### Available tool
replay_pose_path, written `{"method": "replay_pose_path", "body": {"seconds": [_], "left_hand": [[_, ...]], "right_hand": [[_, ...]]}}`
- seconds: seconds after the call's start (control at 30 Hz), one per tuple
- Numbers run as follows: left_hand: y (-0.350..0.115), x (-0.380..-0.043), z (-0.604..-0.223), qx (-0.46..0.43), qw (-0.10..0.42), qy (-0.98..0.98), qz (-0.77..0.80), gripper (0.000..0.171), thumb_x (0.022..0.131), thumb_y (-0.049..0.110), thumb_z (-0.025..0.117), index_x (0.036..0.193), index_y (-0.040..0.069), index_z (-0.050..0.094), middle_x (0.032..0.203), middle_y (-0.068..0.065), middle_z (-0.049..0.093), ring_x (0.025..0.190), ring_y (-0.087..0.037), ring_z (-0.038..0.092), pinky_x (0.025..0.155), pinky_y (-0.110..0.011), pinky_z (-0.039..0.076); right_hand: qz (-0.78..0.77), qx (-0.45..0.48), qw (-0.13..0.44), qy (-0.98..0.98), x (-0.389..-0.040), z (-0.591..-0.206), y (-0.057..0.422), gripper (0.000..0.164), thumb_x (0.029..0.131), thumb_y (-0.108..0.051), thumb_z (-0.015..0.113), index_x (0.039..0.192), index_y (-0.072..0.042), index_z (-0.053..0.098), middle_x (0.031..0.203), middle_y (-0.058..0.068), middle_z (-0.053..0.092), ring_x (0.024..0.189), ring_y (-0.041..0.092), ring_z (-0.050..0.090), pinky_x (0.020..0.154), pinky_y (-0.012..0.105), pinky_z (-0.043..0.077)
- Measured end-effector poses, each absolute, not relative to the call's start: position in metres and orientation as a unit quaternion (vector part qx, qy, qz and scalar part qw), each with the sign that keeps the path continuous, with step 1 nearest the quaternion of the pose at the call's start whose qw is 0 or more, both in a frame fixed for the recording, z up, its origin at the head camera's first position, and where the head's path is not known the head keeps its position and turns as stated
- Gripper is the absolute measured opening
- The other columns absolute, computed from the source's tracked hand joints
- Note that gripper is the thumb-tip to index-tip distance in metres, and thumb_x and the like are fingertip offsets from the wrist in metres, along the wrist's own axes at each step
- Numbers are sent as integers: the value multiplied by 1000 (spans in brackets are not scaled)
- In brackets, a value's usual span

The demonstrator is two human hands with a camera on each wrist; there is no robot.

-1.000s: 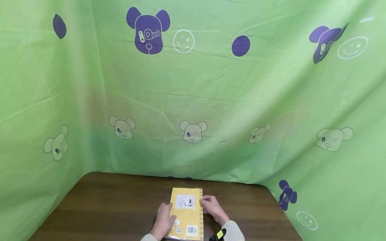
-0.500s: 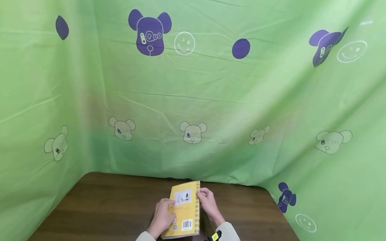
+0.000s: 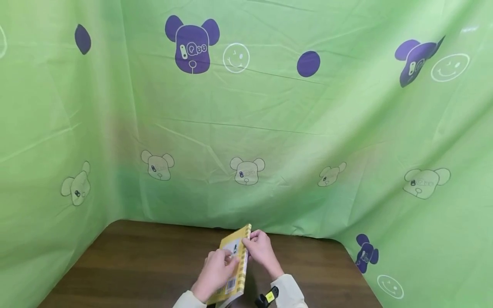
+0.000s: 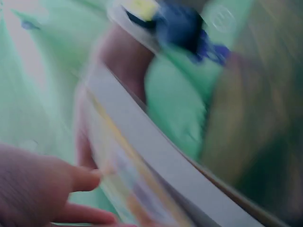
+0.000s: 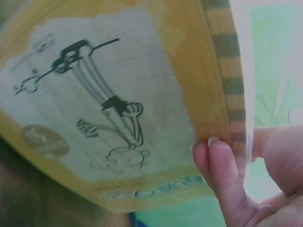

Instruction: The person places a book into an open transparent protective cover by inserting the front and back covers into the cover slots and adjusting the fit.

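Note:
A yellow paperback book (image 3: 233, 261) stands tilted over the table, its checked spine turned to the right. My right hand (image 3: 262, 250) pinches the spine near its upper end. The right wrist view shows fingertips (image 5: 220, 156) pressed on the front cover (image 5: 113, 109), which bears a line-drawn figure, with the thumb around the spine. My left hand (image 3: 217, 271) is at the back cover and covers part of its picture and barcode. In the blurred left wrist view, the left hand (image 4: 47, 189) has its fingers extended towards the cover, beside the pale page edges (image 4: 147, 137).
The dark wooden table (image 3: 154, 265) lies beneath the book. A green printed curtain (image 3: 246, 107) with bear heads and smiley faces hangs around its back and sides. A black strap with a yellow label (image 3: 271, 295) sits at the right wrist.
The book has been raised from flat on the table, its spine side swinging up and leftward. My right hand rose with the spine, while my left hand shifted rightward across the back cover.

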State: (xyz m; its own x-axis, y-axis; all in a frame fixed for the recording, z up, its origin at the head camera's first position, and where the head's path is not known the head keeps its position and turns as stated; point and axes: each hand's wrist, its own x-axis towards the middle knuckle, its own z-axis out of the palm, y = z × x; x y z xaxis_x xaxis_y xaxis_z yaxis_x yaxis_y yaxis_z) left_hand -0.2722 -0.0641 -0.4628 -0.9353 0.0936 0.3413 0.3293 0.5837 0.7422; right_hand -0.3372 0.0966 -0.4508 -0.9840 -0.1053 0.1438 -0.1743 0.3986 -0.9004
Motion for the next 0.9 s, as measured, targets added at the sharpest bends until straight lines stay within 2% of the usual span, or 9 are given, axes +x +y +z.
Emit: {"method": "replay_pose_path", "body": {"seconds": [0.07,0.13,0.27,0.4,0.47,0.6,0.73,0.83,0.9], "left_hand": [[-60,-267,-453,-143,108,-876,-447,33,94,26,71,66,12,60,54,11,43,50,-5,40,50,-22,34],[-57,-262,-443,-162,97,-876,-445,39,93,31,73,64,13,54,53,12,39,51,-6,39,54,-25,33],[-53,-260,-428,-175,118,-883,-420,35,81,28,81,66,12,54,56,12,42,58,-8,43,61,-29,36],[-51,-263,-421,-173,159,-890,-390,23,65,14,78,62,10,55,55,13,41,52,-6,40,52,-24,38],[-49,-264,-420,-171,168,-892,-382,21,62,10,75,61,11,54,55,11,40,50,-6,39,46,-22,37],[-46,-264,-424,-166,193,-895,-366,20,62,4,69,63,14,52,57,7,45,49,-10,42,43,-25,38],[-49,-267,-429,-156,211,-887,-380,23,65,-1,65,59,16,51,53,8,44,47,-8,42,45,-26,39],[-53,-271,-431,-147,198,-874,-420,22,69,-3,63,59,14,54,51,10,45,45,-3,42,43,-23,39],[-57,-273,-432,-143,186,-860,-454,16,74,-3,63,64,10,62,52,9,52,45,-1,47,41,-20,42]], "right_hand": [[530,87,37,-843,-336,-444,96,20,87,-9,65,98,4,54,69,6,65,46,9,59,45,35,58],[525,89,38,-846,-335,-438,95,20,87,-10,65,98,3,53,69,6,65,45,8,59,47,39,60],[538,111,23,-835,-334,-428,93,21,88,-9,62,99,5,51,71,8,65,45,9,61,51,45,61],[555,133,11,-821,-333,-423,90,19,90,-6,59,100,4,47,71,11,64,45,10,61,52,48,61],[559,137,12,-818,-332,-423,89,18,90,-5,59,99,3,46,70,10,63,44,9,59,50,47,61],[572,144,21,-807,-331,-425,86,21,92,-6,62,102,5,45,68,7,61,42,6,57,48,42,61],[609,154,0,-778,-330,-427,87,33,100,-15,62,114,8,43,71,7,61,47,8,59,50,34,61],[632,165,-24,-756,-330,-432,91,37,104,-18,57,124,10,41,78,11,64,59,13,64,59,35,63],[640,173,-26,-748,-332,-437,95,36,105,-15,54,128,11,42,86,16,67,70,18,67,68,38,64]]}}
